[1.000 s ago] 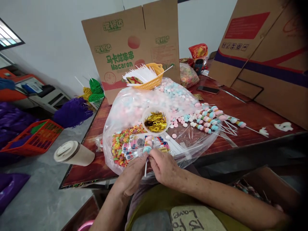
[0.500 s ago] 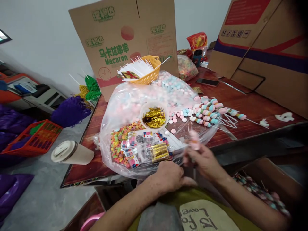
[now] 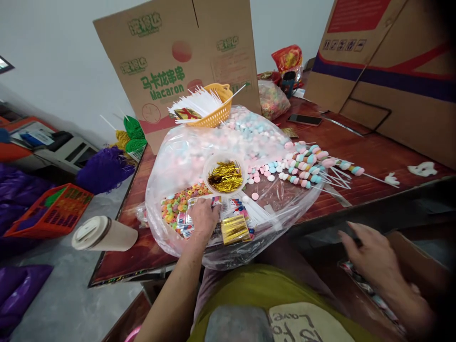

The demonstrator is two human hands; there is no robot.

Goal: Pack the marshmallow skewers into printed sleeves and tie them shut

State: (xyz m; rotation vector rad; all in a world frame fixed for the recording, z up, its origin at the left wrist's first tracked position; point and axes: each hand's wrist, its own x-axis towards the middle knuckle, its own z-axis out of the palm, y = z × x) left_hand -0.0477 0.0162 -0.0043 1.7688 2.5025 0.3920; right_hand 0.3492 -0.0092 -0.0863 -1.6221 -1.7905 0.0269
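My left hand point(image 3: 204, 216) lies on the pile of small printed plastic bags point(image 3: 185, 223), its fingers curled and pinching at one of them. Right of it is a bundle of gold twist ties point(image 3: 235, 230). Ring-shaped multicoloured candies point(image 3: 178, 205) spread beside the bags, and white sticks point(image 3: 257, 210) lie to the right. A round tub of gold ties point(image 3: 228, 176) stands just behind. My right hand point(image 3: 372, 251) is off the table edge with fingers apart and nothing in it, above a cardboard box point(image 3: 420, 259) of wrapped candy skewers, mostly hidden by the arm.
Finished-looking candy skewers point(image 3: 306, 164) lie piled on the right of the clear plastic bag point(image 3: 178, 152). A yellow basket point(image 3: 213, 116) of white sticks rests behind. A lidded paper cup point(image 3: 110, 234) lies at the left edge. Large cartons point(image 3: 199, 57) stand at the back; a phone point(image 3: 304, 119) is nearby.
My right hand has moved right and down, and the pink candy skewer has left it. My left hand has gone from the table's front edge onto the printed bags.
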